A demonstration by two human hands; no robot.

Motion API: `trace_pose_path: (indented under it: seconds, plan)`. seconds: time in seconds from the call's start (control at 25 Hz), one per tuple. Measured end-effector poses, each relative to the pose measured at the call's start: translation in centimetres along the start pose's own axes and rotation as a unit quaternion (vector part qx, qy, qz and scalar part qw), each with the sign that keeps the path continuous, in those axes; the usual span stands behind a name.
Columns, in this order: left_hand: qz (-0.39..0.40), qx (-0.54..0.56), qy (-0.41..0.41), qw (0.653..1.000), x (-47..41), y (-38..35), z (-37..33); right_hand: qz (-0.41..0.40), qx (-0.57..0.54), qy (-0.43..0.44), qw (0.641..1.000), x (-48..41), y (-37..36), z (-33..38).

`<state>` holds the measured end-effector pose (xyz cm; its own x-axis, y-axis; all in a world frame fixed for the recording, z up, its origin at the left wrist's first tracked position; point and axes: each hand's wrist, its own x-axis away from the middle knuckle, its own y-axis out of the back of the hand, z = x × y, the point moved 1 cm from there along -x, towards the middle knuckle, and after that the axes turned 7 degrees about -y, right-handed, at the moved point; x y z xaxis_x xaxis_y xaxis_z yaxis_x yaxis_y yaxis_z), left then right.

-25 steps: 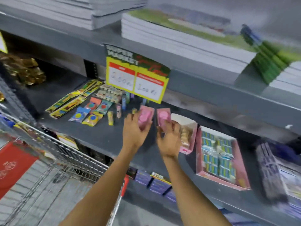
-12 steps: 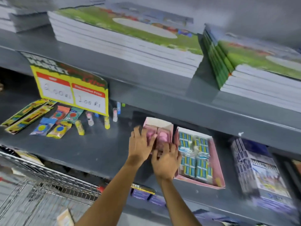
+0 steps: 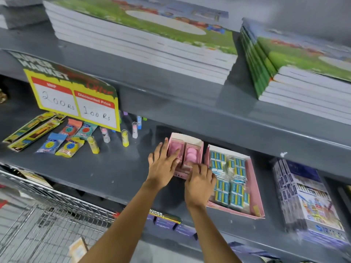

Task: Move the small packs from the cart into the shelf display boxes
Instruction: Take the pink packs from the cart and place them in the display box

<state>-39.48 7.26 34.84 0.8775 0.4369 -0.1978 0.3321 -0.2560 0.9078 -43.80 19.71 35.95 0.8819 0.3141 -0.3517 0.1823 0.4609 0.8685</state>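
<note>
A small pink display box (image 3: 190, 138) stands on the middle grey shelf (image 3: 114, 168). Two pink packs lie side by side in it, the left pack (image 3: 175, 147) and the right pack (image 3: 192, 154). My left hand (image 3: 163, 168) rests flat on the left pack with its fingers spread. My right hand (image 3: 199, 184) has bent fingers on the near end of the right pack; whether it grips is unclear. A larger pink display box (image 3: 256, 188) just to the right holds several blue-and-white packs (image 3: 234, 180). The wire cart (image 3: 47, 217) sits at the lower left.
A yellow price sign (image 3: 76, 103) hangs from the upper shelf edge. Loose sachets (image 3: 62, 145) and small tubes (image 3: 124, 137) lie to the left on the shelf. A wrapped bundle of boxes (image 3: 311, 202) stands at the right. Notebook stacks (image 3: 144, 40) fill the upper shelf.
Both hands carried the two pink packs to the right and down into the small pink box. The packs now lie in it, with the hands resting on them.
</note>
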Motion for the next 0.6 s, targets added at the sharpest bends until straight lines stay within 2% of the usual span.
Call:
trace_pose_path:
  seconds: [0.2, 0.4, 0.52, 0.6]
  plan:
    - [-0.015, -0.012, -0.007, 1.0, 0.4, 0.1, 0.4, 0.026, 0.019, 0.033, 0.999, 0.2, -0.3, 0.0]
    - [-0.041, -0.001, -0.015, 0.999, 1.4, 1.0, 0.9, 0.038, -0.017, 0.024, 0.999, 0.9, -0.7, 0.7]
    - [-0.094, 0.013, 0.003, 0.995, 2.9, 2.5, 2.5, 0.039, -0.072, 0.032, 0.996, 2.0, -0.8, 1.9]
    - [-0.137, 0.02, 0.049, 0.989, 4.8, 4.0, 4.8, 0.056, -0.113, 0.066, 0.99, 3.1, -1.2, 3.8]
